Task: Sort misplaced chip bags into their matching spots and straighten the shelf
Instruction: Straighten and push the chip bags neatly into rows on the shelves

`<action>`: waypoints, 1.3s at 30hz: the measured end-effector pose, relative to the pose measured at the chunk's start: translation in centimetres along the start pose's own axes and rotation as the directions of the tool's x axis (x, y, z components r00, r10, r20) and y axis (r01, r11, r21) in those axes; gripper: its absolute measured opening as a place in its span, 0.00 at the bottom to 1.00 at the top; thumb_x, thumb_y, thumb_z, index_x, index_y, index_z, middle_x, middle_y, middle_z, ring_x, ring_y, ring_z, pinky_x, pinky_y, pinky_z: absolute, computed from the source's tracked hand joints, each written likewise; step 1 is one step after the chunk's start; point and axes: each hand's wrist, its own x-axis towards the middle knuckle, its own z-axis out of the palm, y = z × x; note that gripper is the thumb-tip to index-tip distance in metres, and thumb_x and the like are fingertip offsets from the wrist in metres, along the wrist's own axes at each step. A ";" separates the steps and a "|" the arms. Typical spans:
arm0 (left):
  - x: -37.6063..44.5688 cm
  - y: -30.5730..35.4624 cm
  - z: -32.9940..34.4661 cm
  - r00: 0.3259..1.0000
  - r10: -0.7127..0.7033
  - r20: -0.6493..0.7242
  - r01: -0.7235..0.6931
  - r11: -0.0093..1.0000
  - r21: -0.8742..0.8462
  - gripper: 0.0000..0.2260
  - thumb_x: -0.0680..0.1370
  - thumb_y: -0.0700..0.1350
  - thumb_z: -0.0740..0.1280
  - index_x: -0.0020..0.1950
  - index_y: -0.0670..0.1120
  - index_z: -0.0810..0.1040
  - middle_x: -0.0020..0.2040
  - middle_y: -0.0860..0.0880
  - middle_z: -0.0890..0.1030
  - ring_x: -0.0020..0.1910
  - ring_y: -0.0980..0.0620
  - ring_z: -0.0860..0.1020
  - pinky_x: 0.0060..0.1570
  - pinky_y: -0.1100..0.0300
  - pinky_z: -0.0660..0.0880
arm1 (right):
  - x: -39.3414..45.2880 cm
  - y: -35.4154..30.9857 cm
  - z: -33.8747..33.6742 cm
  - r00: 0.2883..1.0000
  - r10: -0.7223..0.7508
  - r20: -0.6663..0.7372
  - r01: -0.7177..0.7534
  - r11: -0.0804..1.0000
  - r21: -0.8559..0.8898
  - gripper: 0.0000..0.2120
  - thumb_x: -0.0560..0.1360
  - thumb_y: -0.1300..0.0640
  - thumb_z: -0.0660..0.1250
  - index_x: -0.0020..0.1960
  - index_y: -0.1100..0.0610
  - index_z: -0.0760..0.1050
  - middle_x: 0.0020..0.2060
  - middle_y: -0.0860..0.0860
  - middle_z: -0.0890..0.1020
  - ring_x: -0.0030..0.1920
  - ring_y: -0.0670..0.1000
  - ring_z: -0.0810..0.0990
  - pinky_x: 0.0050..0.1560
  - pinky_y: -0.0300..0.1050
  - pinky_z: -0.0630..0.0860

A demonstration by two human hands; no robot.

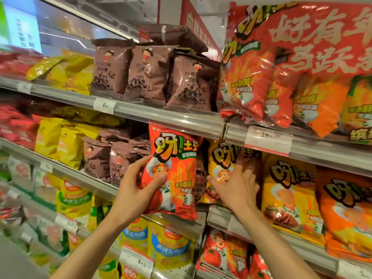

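Both your hands are up at the middle shelf: your left hand (138, 190) grips the glossy red chip bag (173, 172) upright, while your right hand (237, 188) lies open-fingered against the yellow chip bag (223, 158) beside it.

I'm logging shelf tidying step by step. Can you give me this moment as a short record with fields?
left hand: left hand grips the left edge of the red chip bag, held upright in front of the middle shelf
right hand: right hand open, fingers spread against the yellow chip bag
left neighbours: brown snack bags
upper shelf: brown snack bags left, red bags right
matching red bags: top right shelf
price tag: price tag reads 19
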 end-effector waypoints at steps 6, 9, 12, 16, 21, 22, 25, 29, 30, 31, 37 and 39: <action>-0.3 -0.8 -1.6 0.999 -0.023 -0.041 0.023 1.000 0.007 0.28 0.70 0.65 0.74 0.68 0.64 0.73 0.65 0.59 0.77 0.62 0.57 0.78 0.63 0.48 0.76 | 0.1 -1.6 -1.4 0.997 -0.067 0.044 0.070 0.995 -0.077 0.50 0.68 0.26 0.62 0.78 0.55 0.53 0.70 0.61 0.66 0.69 0.62 0.67 0.65 0.59 0.65; -0.7 -0.7 -1.7 0.999 -0.018 -0.038 0.019 1.000 0.002 0.24 0.73 0.58 0.75 0.67 0.63 0.73 0.64 0.58 0.78 0.62 0.57 0.78 0.62 0.50 0.77 | -0.9 -1.2 -1.8 0.992 -0.124 0.010 0.124 0.985 -0.119 0.49 0.68 0.26 0.62 0.77 0.53 0.51 0.70 0.60 0.64 0.69 0.61 0.65 0.64 0.60 0.65; -1.0 -0.5 -1.3 1.000 -0.003 -0.026 0.003 1.000 0.006 0.24 0.73 0.59 0.74 0.67 0.62 0.74 0.64 0.58 0.78 0.62 0.58 0.78 0.61 0.51 0.76 | -2.3 0.0 -2.3 0.971 -0.224 -0.082 0.208 0.963 -0.171 0.49 0.68 0.27 0.63 0.78 0.52 0.50 0.69 0.58 0.62 0.69 0.59 0.63 0.63 0.60 0.66; -1.5 -0.3 0.3 1.000 -0.013 0.000 0.013 0.999 -0.034 0.26 0.70 0.61 0.73 0.67 0.61 0.74 0.63 0.57 0.79 0.60 0.58 0.79 0.61 0.52 0.77 | -4.0 2.7 -3.0 0.957 -0.265 -0.115 0.233 0.944 -0.233 0.50 0.67 0.30 0.67 0.79 0.53 0.51 0.73 0.59 0.59 0.73 0.61 0.60 0.65 0.63 0.67; -1.8 0.6 4.9 0.997 0.032 0.076 -0.028 0.998 -0.055 0.21 0.75 0.55 0.74 0.67 0.60 0.74 0.62 0.59 0.80 0.61 0.59 0.79 0.62 0.51 0.76 | -5.5 7.0 -5.2 0.954 -0.225 -0.199 0.164 0.945 -0.282 0.50 0.67 0.32 0.69 0.79 0.55 0.54 0.76 0.64 0.56 0.74 0.64 0.58 0.62 0.68 0.67; -1.5 0.9 6.1 0.995 0.047 0.086 -0.043 0.998 -0.052 0.21 0.75 0.55 0.73 0.67 0.60 0.74 0.62 0.59 0.80 0.61 0.59 0.79 0.63 0.52 0.76 | -5.6 8.0 -5.8 0.953 -0.211 -0.219 0.144 0.947 -0.286 0.50 0.67 0.32 0.68 0.79 0.55 0.54 0.76 0.64 0.56 0.74 0.64 0.59 0.61 0.68 0.68; -0.6 1.7 9.3 0.992 0.076 0.103 -0.073 0.997 -0.032 0.23 0.75 0.59 0.72 0.69 0.59 0.73 0.64 0.59 0.78 0.63 0.60 0.76 0.66 0.52 0.73 | -5.8 11.0 -7.8 0.951 -0.155 -0.267 0.067 0.948 -0.311 0.50 0.67 0.31 0.67 0.79 0.56 0.54 0.76 0.64 0.57 0.74 0.65 0.60 0.61 0.67 0.67; 0.2 2.1 12.8 0.990 0.086 0.113 -0.088 0.996 0.013 0.22 0.77 0.58 0.70 0.69 0.58 0.72 0.65 0.57 0.77 0.64 0.58 0.76 0.66 0.49 0.73 | -6.0 14.7 -9.2 0.962 -0.063 -0.266 -0.022 0.952 -0.305 0.52 0.67 0.28 0.66 0.79 0.54 0.51 0.77 0.63 0.53 0.74 0.63 0.57 0.63 0.66 0.66; 0.4 2.2 13.5 0.990 0.091 0.107 -0.094 0.995 0.023 0.20 0.77 0.58 0.69 0.69 0.59 0.72 0.65 0.57 0.77 0.64 0.59 0.76 0.66 0.49 0.73 | -6.1 15.2 -9.4 0.963 -0.045 -0.264 -0.034 0.956 -0.290 0.52 0.67 0.28 0.66 0.79 0.54 0.50 0.78 0.63 0.52 0.75 0.62 0.56 0.63 0.65 0.65; 0.6 2.3 14.1 0.990 0.093 0.106 -0.097 0.995 0.036 0.19 0.78 0.56 0.69 0.68 0.60 0.71 0.65 0.57 0.77 0.64 0.59 0.76 0.66 0.50 0.73 | -6.2 15.7 -9.5 0.967 -0.029 -0.254 -0.043 0.961 -0.272 0.53 0.67 0.27 0.65 0.80 0.53 0.48 0.78 0.63 0.50 0.75 0.62 0.54 0.64 0.64 0.64; 1.6 2.9 16.8 0.985 0.141 0.102 -0.154 0.978 0.139 0.18 0.80 0.52 0.67 0.69 0.57 0.70 0.60 0.60 0.72 0.62 0.57 0.73 0.59 0.59 0.69 | -6.7 16.6 -10.3 0.982 0.013 -0.187 -0.049 0.981 -0.186 0.54 0.67 0.22 0.54 0.79 0.51 0.36 0.78 0.59 0.38 0.78 0.59 0.47 0.70 0.60 0.59; 1.9 2.7 17.3 0.987 0.132 0.090 -0.145 0.977 0.158 0.19 0.81 0.51 0.66 0.71 0.54 0.69 0.61 0.58 0.71 0.61 0.59 0.72 0.56 0.65 0.68 | -6.8 16.6 -10.5 0.986 0.027 -0.166 -0.055 0.985 -0.163 0.54 0.67 0.21 0.52 0.79 0.50 0.34 0.78 0.58 0.36 0.78 0.58 0.46 0.71 0.60 0.58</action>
